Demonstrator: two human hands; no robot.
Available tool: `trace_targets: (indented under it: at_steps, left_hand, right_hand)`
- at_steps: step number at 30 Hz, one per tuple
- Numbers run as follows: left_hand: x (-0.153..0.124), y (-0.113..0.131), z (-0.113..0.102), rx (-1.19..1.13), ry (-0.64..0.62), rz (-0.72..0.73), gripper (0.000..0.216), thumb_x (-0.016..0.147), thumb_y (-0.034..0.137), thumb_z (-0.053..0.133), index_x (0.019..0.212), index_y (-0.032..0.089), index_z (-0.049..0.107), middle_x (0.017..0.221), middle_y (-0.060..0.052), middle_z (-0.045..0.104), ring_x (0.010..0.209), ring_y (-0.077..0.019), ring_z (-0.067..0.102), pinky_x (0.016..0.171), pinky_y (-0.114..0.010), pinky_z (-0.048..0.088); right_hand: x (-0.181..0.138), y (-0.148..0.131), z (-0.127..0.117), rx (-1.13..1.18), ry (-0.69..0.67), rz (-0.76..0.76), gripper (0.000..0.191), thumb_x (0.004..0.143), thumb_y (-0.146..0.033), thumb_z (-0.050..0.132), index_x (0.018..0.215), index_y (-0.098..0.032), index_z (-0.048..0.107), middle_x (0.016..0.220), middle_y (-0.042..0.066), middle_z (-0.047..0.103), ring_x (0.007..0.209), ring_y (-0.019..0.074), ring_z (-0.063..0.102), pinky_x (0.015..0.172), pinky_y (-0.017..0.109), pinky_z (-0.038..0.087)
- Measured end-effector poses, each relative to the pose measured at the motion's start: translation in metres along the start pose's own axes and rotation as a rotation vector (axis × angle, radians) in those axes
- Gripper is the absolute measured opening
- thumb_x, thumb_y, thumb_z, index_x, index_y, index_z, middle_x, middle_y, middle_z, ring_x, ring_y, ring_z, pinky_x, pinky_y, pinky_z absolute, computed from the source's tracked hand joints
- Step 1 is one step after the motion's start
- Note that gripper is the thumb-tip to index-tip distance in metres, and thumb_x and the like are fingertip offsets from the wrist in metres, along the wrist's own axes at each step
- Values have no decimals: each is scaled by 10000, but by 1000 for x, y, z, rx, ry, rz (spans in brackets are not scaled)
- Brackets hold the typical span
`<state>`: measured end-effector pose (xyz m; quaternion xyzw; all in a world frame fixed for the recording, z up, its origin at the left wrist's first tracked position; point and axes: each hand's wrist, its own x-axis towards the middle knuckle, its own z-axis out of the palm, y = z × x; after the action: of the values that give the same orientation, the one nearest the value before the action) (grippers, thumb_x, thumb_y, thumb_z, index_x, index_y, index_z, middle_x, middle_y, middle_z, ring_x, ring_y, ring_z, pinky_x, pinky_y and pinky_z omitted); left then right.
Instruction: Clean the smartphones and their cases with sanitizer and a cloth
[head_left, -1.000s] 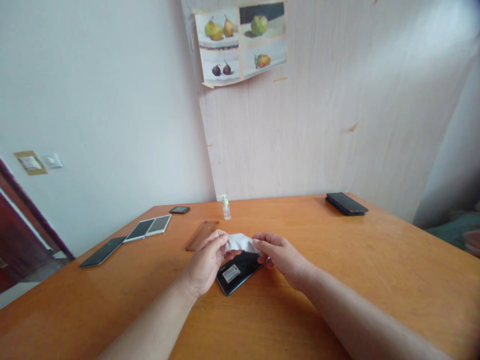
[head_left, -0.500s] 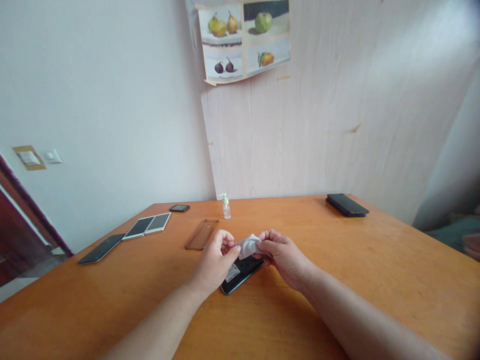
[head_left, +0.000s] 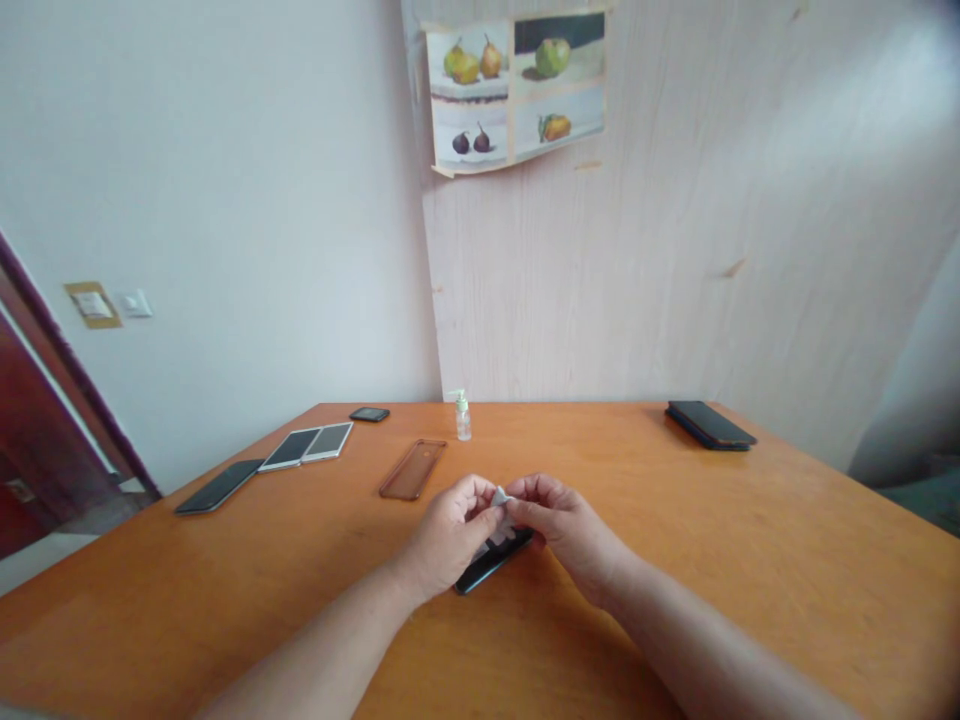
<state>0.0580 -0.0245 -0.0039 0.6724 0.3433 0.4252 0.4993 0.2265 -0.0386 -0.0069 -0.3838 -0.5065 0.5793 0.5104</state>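
Note:
My left hand (head_left: 450,532) and my right hand (head_left: 564,525) meet over the middle of the orange table (head_left: 750,560), fingers pinched together on a small white cloth (head_left: 501,497) bunched between them. Only a little of the cloth shows above the fingertips. Directly beneath the hands a black phone (head_left: 491,562) lies flat on the table, partly hidden by my fingers; I cannot tell whether they touch it.
A brown translucent phone case (head_left: 412,469) lies just beyond my left hand. A small pump bottle (head_left: 463,417) stands at the back. Three phones (head_left: 306,445) and a small dark device (head_left: 369,414) lie at the left; a dark phone stack (head_left: 709,425) sits back right.
The white cloth, spread wide between my hands a second ago, has been gathered into a small wad between the fingertips. My hands have come closer together and the view has shifted a little leftward.

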Motion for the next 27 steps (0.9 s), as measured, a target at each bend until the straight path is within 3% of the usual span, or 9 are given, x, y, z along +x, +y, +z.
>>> trace_targets:
  at_steps: [4,8,12,14,17,21,27]
  left_hand:
    - [2,-4,-3,18,-2,-10,224,876,363,603,943,205,459,782,11,626,714,-139,611,671,-255,442]
    - [4,-6,-11,185,23,-41,295,839,376,626,1014,209,458,794,13,625,725,-146,606,658,-251,440]
    - [5,-6,-29,467,87,-119,284,841,400,571,1024,197,493,865,-17,615,786,-172,610,680,-277,459]
    - [1,-4,-40,650,60,-136,374,801,464,608,1048,198,519,960,-46,617,852,-198,610,725,-304,470]
    - [-6,4,-53,872,-95,-141,558,686,596,688,1065,210,549,1116,-77,588,1002,-250,587,802,-331,470]
    - [-14,19,-55,1039,-260,-133,744,506,655,778,1075,237,546,1135,-62,569,1067,-283,559,827,-332,465]
    - [-17,25,-44,1054,-277,-69,612,547,524,796,1018,242,526,1081,-43,581,1036,-261,568,766,-297,467]
  right_hand:
    - [1,1,1,-29,5,38,284,711,-404,723,850,-171,641,708,-7,609,608,104,494,529,217,343]
    - [12,9,-12,-125,135,-50,230,727,-382,673,790,-167,620,655,-14,609,580,109,503,549,230,366]
    - [23,19,-33,-455,257,-200,172,771,-298,579,869,-179,656,723,7,667,662,153,579,616,260,416]
    - [25,21,-40,-645,264,-256,189,787,-267,546,896,-195,681,791,20,690,738,177,614,673,279,444]
    - [23,22,-41,-879,209,-323,194,811,-244,529,893,-215,703,872,33,698,821,191,636,748,290,465]
    - [18,18,-35,-1079,111,-372,216,865,-237,507,911,-226,719,915,43,700,862,186,643,800,284,474]
    - [4,9,-22,-1324,-100,-408,288,923,-237,465,1066,-245,715,1089,46,710,1014,199,621,914,313,453]
